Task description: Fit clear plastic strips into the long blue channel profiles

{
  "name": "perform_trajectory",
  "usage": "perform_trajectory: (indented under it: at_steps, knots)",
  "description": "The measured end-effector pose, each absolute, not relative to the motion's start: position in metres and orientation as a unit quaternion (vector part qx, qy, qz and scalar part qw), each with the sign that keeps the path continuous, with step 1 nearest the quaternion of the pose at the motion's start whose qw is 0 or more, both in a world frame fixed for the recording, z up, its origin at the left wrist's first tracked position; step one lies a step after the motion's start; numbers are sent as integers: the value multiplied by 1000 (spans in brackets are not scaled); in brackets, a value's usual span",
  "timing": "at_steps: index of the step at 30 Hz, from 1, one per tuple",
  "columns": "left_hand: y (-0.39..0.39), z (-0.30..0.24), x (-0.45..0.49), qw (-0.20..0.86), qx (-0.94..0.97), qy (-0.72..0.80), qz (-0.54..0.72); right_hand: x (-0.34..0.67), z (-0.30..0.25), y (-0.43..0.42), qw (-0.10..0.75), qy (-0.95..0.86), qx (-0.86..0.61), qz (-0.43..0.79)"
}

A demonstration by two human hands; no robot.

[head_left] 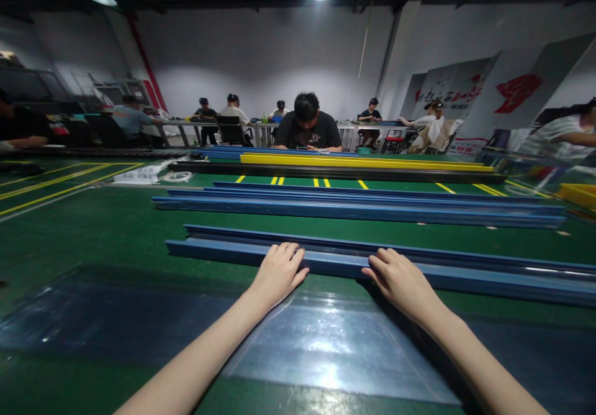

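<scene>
Blue channel [335, 266] pinched along near edge by left hand [280, 270], right hand [400, 278]; clear sheet [335, 340] in front, blue rails [354, 210] behind.

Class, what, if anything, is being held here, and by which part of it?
The nearest blue channel: left grip and right grip both hold its near wall, fingers curled over it.

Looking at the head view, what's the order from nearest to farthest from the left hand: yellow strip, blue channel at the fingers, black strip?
1. Blue channel, right at the left hand.
2. Black strip, farther ahead.
3. Yellow strip, just behind the black one.
</scene>
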State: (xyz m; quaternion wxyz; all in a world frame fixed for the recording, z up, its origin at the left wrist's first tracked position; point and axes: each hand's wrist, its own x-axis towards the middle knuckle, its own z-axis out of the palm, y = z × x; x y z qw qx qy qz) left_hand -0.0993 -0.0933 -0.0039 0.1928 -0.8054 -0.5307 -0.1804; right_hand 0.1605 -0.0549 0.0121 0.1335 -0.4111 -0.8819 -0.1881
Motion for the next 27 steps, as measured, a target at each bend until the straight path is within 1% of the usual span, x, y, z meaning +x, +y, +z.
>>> perform_trajectory:
  at_steps: [4, 14, 23, 27]
  knots:
    - [-95, -2, -99, 192, -805, -536, -165, 161, 14, -55, 127, -883, -414, -183]
    - [-96, -1, -98, 191, -806, -533, -173, 159, 17, -57, 104, -874, -439, -179]
    - [-96, -1, -97, 211, -791, -543, -184, 162, 17, -54, 137, -875, -448, -122]
    - [-97, 0, -97, 216, -781, -554, -191, 158, 22, -56, 135, -881, -445, -85]
